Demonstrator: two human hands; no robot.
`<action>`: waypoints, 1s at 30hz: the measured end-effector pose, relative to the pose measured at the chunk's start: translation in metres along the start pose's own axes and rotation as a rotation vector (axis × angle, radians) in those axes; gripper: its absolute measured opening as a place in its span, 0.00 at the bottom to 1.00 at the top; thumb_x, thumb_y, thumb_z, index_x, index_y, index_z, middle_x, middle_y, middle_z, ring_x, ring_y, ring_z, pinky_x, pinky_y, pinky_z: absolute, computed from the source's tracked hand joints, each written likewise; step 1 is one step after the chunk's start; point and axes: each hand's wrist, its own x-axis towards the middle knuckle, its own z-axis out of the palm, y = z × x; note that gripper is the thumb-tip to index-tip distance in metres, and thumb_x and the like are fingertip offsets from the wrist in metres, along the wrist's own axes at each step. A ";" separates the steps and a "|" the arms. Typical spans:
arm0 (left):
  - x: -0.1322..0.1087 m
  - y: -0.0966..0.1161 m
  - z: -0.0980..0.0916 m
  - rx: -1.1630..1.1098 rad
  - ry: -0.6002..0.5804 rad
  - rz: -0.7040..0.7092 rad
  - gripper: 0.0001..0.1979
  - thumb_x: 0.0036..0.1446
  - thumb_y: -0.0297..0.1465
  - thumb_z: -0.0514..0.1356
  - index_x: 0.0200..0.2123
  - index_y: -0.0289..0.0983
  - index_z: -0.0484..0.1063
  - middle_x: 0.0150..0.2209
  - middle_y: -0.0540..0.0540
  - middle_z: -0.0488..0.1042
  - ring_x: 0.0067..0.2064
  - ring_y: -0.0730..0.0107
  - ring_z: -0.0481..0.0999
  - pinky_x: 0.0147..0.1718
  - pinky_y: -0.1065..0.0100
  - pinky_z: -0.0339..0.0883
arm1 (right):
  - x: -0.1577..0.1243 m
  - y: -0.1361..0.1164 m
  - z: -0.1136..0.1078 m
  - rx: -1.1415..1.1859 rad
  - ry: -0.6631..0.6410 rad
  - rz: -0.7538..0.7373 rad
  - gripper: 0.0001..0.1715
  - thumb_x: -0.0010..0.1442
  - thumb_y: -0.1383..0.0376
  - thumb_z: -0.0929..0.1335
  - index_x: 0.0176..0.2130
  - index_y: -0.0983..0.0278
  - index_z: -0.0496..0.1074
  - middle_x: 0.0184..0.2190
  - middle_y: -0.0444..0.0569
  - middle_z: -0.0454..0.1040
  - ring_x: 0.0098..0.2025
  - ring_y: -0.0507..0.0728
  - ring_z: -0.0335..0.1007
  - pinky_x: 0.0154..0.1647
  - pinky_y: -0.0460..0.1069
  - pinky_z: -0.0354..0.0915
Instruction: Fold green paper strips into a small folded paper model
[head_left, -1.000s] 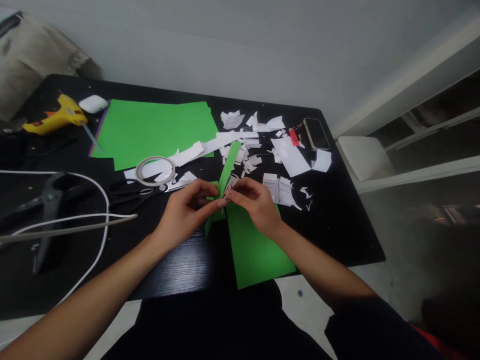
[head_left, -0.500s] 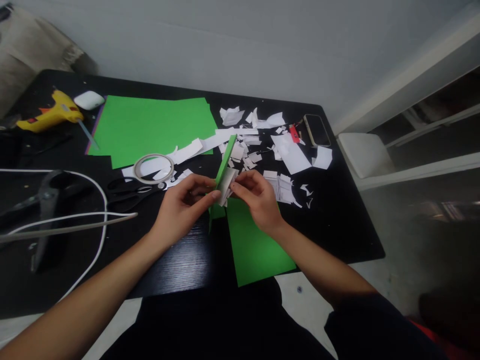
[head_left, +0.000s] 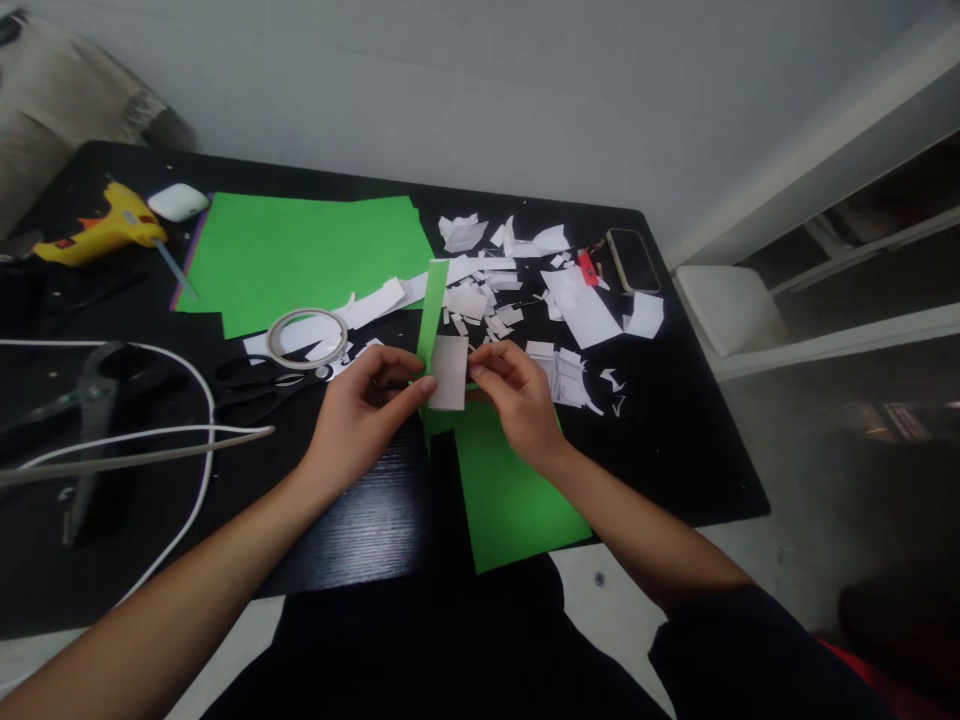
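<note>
My left hand [head_left: 375, 395] is closed on a narrow green paper strip [head_left: 433, 310], its thumb also reaching the left edge of a small white paper rectangle [head_left: 450, 374]. At that rectangle's right edge, my right hand [head_left: 514, 395] is closed, thumb and fingers pinched together. The white piece lies face up against the strip between both hands. Below them, a green paper sheet [head_left: 510, 490] rests on the black table, partly covered by my right hand and forearm. My fingers hide how the strip and the white piece meet underneath.
Scissors [head_left: 285, 385] and a tape roll [head_left: 277, 345] lie left of my hands. Beyond are green sheets [head_left: 307, 245] and a yellow glue gun [head_left: 120, 225]. White paper scraps [head_left: 480, 300], a red lighter-like item [head_left: 588, 268] and a phone [head_left: 634, 262] lie behind and right. A white cable [head_left: 206, 430] loops at left.
The green strip has turned more upright and shifted slightly left at its top. The white piece has swung from a tilted, edge-on stack to flat, facing me. Both hands stay nearly in place.
</note>
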 end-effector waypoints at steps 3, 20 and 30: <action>0.000 0.000 0.001 -0.032 -0.005 -0.008 0.11 0.54 0.35 0.71 0.37 0.39 0.75 0.33 0.49 0.77 0.35 0.67 0.76 0.33 0.67 0.70 | 0.001 0.000 -0.001 0.016 -0.014 0.048 0.11 0.57 0.58 0.76 0.38 0.59 0.75 0.37 0.44 0.78 0.41 0.56 0.77 0.40 0.51 0.77; 0.009 -0.010 -0.012 0.553 0.085 0.273 0.09 0.62 0.37 0.64 0.39 0.39 0.78 0.47 0.41 0.76 0.50 0.55 0.76 0.52 0.52 0.68 | 0.004 0.006 -0.002 0.002 0.017 0.059 0.30 0.47 0.60 0.82 0.47 0.57 0.73 0.41 0.45 0.83 0.46 0.60 0.81 0.48 0.57 0.78; -0.001 -0.012 0.002 -0.033 -0.174 -0.016 0.10 0.61 0.36 0.66 0.44 0.39 0.75 0.31 0.50 0.77 0.31 0.68 0.77 0.31 0.66 0.72 | -0.002 0.001 0.003 -0.087 -0.052 0.008 0.20 0.49 0.59 0.82 0.40 0.59 0.77 0.39 0.47 0.82 0.45 0.58 0.79 0.53 0.58 0.75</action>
